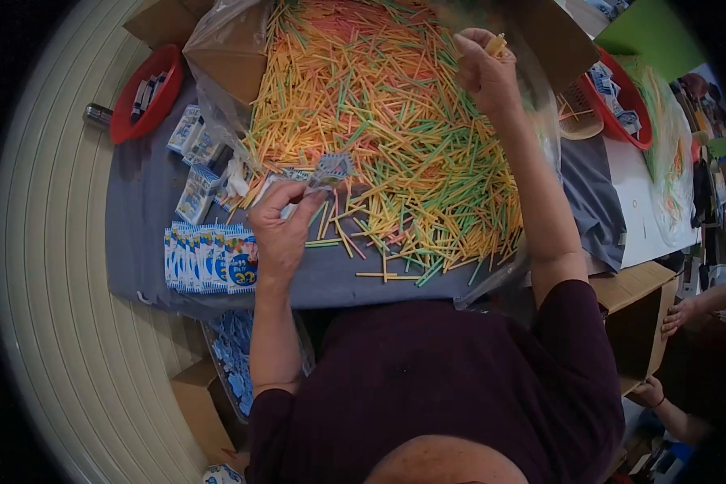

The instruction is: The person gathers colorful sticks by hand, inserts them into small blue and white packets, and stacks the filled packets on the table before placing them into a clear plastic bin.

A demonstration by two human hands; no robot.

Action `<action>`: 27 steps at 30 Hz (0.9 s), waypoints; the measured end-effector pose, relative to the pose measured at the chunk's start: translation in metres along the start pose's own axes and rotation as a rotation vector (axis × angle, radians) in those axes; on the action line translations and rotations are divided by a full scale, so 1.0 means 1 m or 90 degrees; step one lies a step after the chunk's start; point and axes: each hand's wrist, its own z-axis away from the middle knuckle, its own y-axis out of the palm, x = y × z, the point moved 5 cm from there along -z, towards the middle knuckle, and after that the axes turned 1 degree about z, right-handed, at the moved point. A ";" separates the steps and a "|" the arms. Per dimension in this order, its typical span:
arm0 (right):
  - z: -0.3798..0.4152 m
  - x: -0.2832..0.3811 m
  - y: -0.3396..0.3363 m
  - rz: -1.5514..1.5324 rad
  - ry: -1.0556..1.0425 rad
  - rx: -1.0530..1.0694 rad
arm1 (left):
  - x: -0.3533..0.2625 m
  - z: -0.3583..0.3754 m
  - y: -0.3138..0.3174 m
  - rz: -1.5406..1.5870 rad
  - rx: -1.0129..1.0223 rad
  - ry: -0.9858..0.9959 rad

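My left hand point(281, 230) pinches a small clear-and-blue printed packet point(333, 168) between thumb and fingers, over the near left edge of the stick pile. Raised at the far right of the pile, my right hand point(486, 74) is closed round a few short yellowish sticks point(496, 44), their ends showing past the fingers. Thin yellow, orange, pink and green sticks point(387, 137) lie heaped across the cloth-covered table. A row of overlapping blue-and-white packets point(210, 258) lies left of my left wrist. Further bundled packets point(195, 194) rest behind that row.
Red baskets stand at left point(173, 68) and right point(637, 101), with packets inside. Clear plastic sheeting point(222, 56) and cardboard flaps border the pile. Below the table edge sits a bin of blue packets point(234, 355). At right, another person's hands hold a cardboard box point(637, 323).
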 end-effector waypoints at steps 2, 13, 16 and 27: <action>0.007 -0.002 0.009 0.065 -0.020 -0.008 | -0.006 -0.004 0.019 0.056 0.045 -0.003; 0.022 0.034 0.100 0.208 -0.095 0.210 | 0.000 -0.061 0.089 0.282 0.095 -0.071; 0.022 0.034 0.109 0.369 -0.152 0.237 | -0.005 -0.071 0.094 0.266 0.087 -0.059; 0.012 0.014 0.097 0.425 0.020 0.291 | -0.008 -0.093 0.116 0.331 0.123 -0.045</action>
